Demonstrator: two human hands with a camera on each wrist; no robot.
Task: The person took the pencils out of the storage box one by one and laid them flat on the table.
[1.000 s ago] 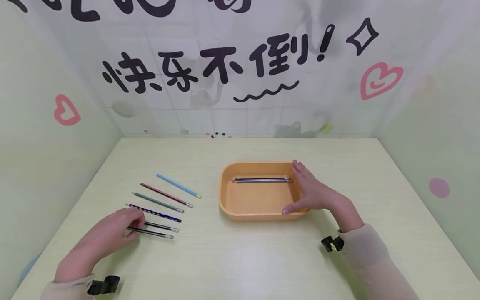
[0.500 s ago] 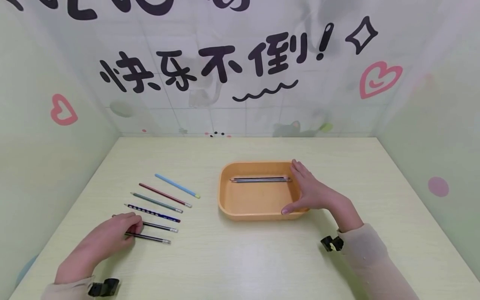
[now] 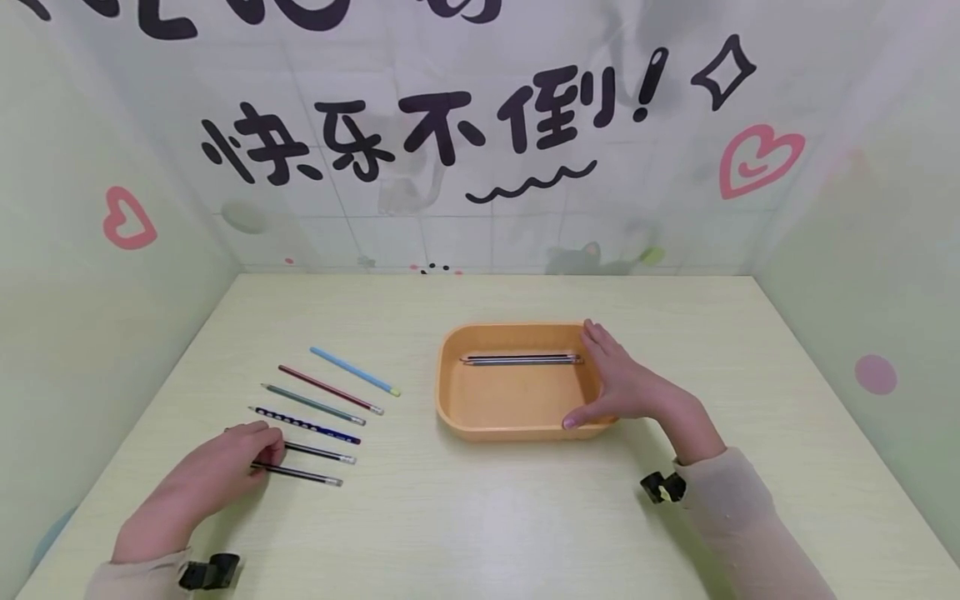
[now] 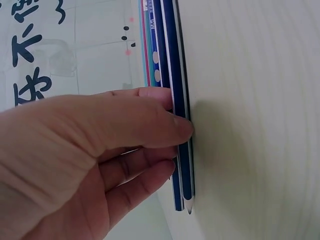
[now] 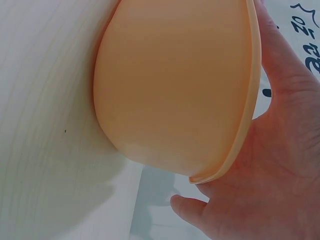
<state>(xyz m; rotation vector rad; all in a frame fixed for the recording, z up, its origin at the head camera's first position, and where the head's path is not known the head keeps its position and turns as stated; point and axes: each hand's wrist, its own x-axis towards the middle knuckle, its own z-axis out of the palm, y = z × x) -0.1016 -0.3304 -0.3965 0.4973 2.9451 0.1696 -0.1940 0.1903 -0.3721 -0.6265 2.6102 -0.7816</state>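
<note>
My left hand (image 3: 225,467) pinches the nearest dark striped pencil (image 3: 303,476) between thumb and fingers, low over the table. In the left wrist view the thumb presses along this pencil (image 4: 186,172), its sharpened tip pointing down. Just behind it lies a second dark striped pencil (image 3: 321,452), partly hidden by the hand. At the right end of an orange plastic tray (image 3: 480,433), my right hand (image 3: 626,387) spreads straight fingers to the far rim and rests the thumb on the near rim. Inside the tray, dark pencils (image 3: 521,360) lie side by side.
Beyond the left hand, a dotted blue pencil (image 3: 307,425), a green pencil (image 3: 315,404), a red pencil (image 3: 330,389) and a light blue pencil (image 3: 354,371) lie slanted in a row. Walls with printed lettering (image 3: 442,129) enclose the table (image 3: 480,517).
My left hand has shifted slightly left and toward me, drawing the nearest pencil away from the one behind it. My right hand and the tray have stayed put.
</note>
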